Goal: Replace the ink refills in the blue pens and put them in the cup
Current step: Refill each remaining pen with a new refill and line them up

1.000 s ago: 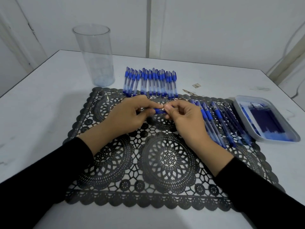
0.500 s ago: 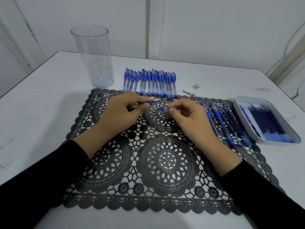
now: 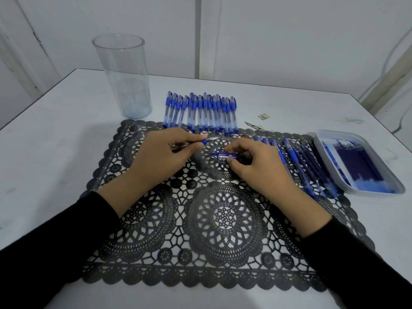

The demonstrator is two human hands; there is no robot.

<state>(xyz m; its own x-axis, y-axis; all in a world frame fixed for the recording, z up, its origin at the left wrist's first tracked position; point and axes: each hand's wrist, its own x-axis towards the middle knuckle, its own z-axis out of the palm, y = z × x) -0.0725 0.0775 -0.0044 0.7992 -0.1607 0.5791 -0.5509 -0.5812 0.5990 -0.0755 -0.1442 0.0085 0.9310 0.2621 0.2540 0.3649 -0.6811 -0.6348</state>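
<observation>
Over the black lace mat [image 3: 223, 221] the blue pen is in two parts: a clear barrel [image 3: 224, 155] with blue ends, and a blue grip section [image 3: 205, 141] with a silver tip. The right hand [image 3: 256, 163] pinches the barrel with curled fingers. The left hand [image 3: 160, 157] pinches the grip section, just apart from the barrel. Beyond the hands lies a row of capped blue pens [image 3: 200, 112], and the clear cup [image 3: 124, 81] stands upright at the far left.

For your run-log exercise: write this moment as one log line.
left hand: pinches pen tip section | right hand: holds pen barrel | parts: apart | cup: no pens inside
</observation>
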